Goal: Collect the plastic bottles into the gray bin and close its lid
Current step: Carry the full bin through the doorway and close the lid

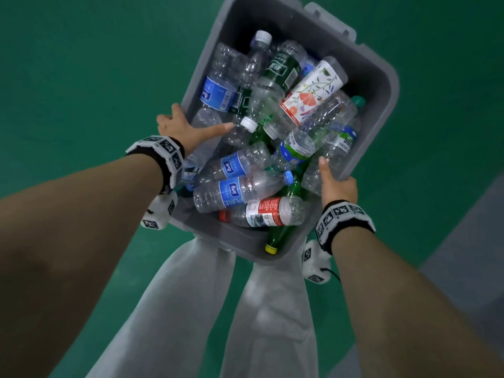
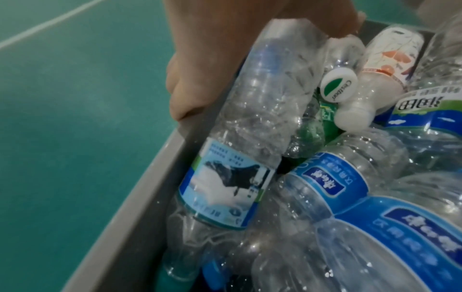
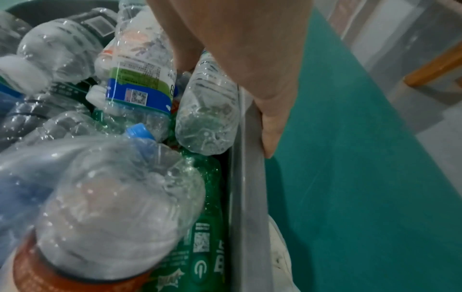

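Green floor (image 1: 81, 77) under everything, with a white line (image 2: 47, 23) painted across it on the left. Right side: a gray floor strip (image 1: 463, 255) borders the green. A white shoe (image 3: 280, 256) stands on the green just beside the bin (image 3: 250, 197) wall.

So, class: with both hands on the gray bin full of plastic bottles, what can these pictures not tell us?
- Left hand's fingers: head view, hidden behind the gray bin's rim.
- Right hand's fingertips: head view, hidden under the rim.
- Lid: head view, mostly behind the bin and cut off by the top edge.
- Lower plastic bottles: all views, buried under the top layer.
- Label print: wrist views, blurred.
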`<state>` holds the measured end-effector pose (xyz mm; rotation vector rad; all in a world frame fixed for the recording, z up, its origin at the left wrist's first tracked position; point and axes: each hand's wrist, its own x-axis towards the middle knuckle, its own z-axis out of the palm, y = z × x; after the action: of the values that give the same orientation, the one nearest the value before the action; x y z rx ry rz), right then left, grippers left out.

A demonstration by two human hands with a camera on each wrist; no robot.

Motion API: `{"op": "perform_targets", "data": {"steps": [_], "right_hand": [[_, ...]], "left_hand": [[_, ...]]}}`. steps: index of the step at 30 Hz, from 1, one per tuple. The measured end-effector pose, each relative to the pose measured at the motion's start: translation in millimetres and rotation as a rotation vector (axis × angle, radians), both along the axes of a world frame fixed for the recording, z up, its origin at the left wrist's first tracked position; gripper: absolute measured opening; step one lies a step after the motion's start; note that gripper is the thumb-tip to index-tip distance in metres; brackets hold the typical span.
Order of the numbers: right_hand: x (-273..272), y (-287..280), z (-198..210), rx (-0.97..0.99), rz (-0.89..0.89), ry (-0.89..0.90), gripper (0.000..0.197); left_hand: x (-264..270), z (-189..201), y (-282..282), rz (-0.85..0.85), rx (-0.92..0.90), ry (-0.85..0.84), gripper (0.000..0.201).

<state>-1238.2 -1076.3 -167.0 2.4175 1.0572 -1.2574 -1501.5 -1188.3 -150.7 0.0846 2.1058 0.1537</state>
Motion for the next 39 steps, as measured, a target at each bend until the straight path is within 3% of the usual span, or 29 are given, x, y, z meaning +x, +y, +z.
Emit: {"op": "perform_targets", "data": {"steps": [7, 12, 19, 23, 27, 29, 32, 36, 39], "right_hand": [[9, 22, 36, 0.035, 0.076, -0.047, 0.092], [13, 43, 101, 0.099, 0.104, -0.028, 0.087], [15, 66, 228, 0.207, 0.178, -0.047, 0.080], [24, 72, 306, 0.265, 0.172, -0.029, 0.080], [37, 75, 377, 0.278, 0.141, -0.012, 0.082], [45, 77, 406, 0.278, 0.132, -0.011, 0.080], [61, 79, 443, 0.264, 0.143, 0.005, 0.074], [90, 80, 473, 0.214, 0.162, 0.034, 0.072], [109, 94, 490, 0.186, 0.099, 0.111, 0.063]], "left_hand": [[9, 31, 0, 0.210, 0.123, -0.036, 0.106], [18, 94, -6, 0.271, 0.168, -0.102, 0.079], [39, 202, -8, 0.323, 0.245, -0.079, 0.078], [52, 271, -4, 0.322, 0.249, -0.063, 0.095], [64, 334, 4, 0.213, 0.226, -0.027, 0.115], [70, 360, 9, 0.159, 0.223, 0.015, 0.114], [77, 392, 20, 0.099, 0.196, 0.056, 0.094], [82, 414, 30, -0.027, 0.217, 0.129, 0.051], [88, 427, 45, -0.100, 0.207, 0.181, 0.039]]}}
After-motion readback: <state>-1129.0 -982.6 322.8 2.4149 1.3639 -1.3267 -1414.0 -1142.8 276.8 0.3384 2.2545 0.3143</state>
